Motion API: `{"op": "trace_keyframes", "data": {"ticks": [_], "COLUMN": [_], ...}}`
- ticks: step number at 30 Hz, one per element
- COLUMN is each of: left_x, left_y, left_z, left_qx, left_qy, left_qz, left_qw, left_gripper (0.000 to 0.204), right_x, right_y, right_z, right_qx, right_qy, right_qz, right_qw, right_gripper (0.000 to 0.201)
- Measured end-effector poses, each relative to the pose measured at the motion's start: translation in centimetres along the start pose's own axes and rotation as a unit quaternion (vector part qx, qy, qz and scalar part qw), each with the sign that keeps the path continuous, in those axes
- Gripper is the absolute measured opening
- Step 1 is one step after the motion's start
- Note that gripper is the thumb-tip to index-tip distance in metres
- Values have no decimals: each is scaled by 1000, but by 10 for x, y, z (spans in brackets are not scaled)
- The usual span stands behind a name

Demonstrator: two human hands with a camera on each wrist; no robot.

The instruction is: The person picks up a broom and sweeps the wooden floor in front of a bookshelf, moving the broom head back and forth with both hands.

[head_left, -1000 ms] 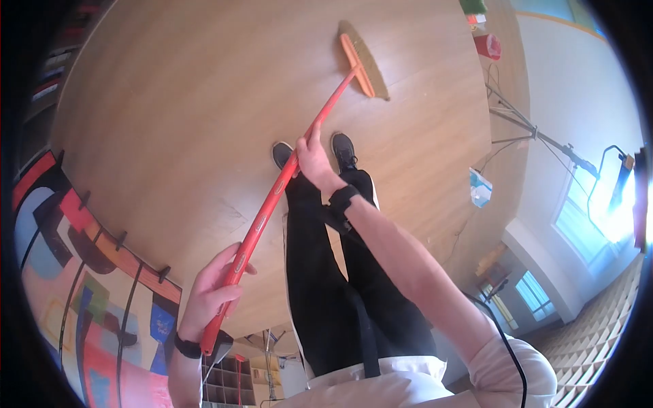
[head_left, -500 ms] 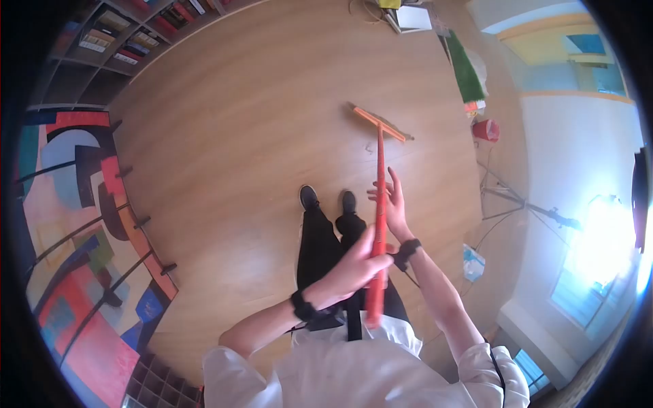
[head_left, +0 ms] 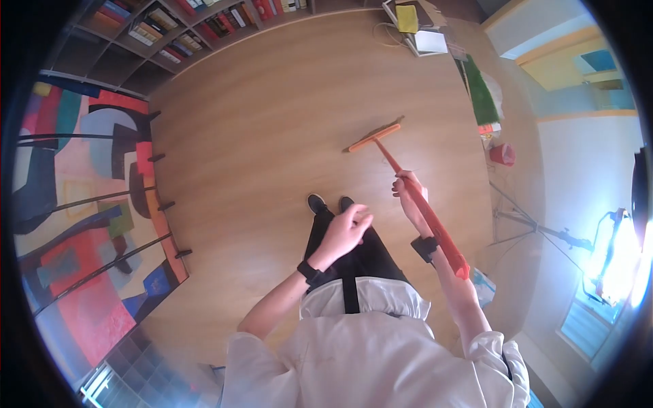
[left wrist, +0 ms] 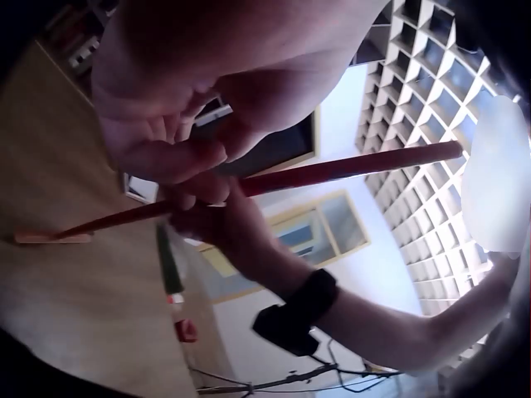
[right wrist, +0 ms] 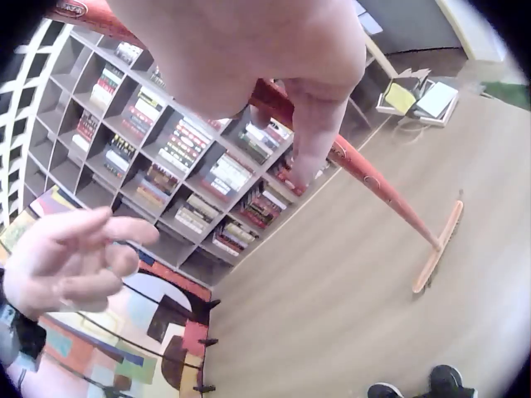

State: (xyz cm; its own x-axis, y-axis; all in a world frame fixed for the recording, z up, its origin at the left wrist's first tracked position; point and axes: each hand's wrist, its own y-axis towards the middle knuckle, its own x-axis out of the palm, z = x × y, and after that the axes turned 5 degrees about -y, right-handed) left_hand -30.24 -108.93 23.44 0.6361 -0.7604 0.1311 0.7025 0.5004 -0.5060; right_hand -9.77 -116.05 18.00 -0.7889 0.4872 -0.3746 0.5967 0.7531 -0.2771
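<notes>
A broom with a red handle and an orange head slants across the right of the head view, its bristles at the floor. My right hand grips the handle partway along, and the upper end runs back over the forearm. In the right wrist view, fingers of the right hand wrap round the red shaft. My left hand is off the broom, held in front of the body with loosely bent fingers. Nothing lies within the left hand in the right wrist view.
Wooden floor spreads around my shoes. Painted panels stand left, and bookshelves line the back. On the right are a red bucket, a light stand and a green mat. A box of items sits farther back.
My left hand has let go of the handle, and the right hand has taken hold of it. The handle's upper end has swung to the right; the broom head has turned and shifted slightly left.
</notes>
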Motion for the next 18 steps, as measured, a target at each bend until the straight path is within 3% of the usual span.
{"op": "trace_keyframes", "data": {"ticks": [1,3,6,8,9,11,15,18], "left_x": [-10,-35,-74,-100,-118,-156,-239,-299], "left_y": [-3,-17,-39,-48,-52,-66,-100,-132], "left_z": [-11,-29,-65,-91,-108,-125,-158,-183], "left_qx": [-44,-125,-125,-125,-108,-97,-98,-73], "left_qy": [-13,-41,30,39,69,100,39,50], "left_qz": [6,27,71,100,115,130,154,168], "left_qw": [999,991,989,986,985,982,982,982], "left_gripper": [29,28,26,24,24,24,24,24], "right_x": [4,26,53,76,90,126,213,292], "right_y": [-7,-12,-31,-31,-28,-35,-50,-72], "right_z": [-13,3,-17,-20,-28,-43,-79,-119], "right_qx": [7,-52,-75,-147,-155,-263,-262,-326], "right_qy": [-16,-72,-151,-133,-131,-120,-122,-149], "right_qz": [-16,-58,-183,-252,-250,-300,-374,-393], "right_qw": [1000,994,968,947,947,909,881,847], "right_gripper": [12,12,15,19,19,22,20,21]}}
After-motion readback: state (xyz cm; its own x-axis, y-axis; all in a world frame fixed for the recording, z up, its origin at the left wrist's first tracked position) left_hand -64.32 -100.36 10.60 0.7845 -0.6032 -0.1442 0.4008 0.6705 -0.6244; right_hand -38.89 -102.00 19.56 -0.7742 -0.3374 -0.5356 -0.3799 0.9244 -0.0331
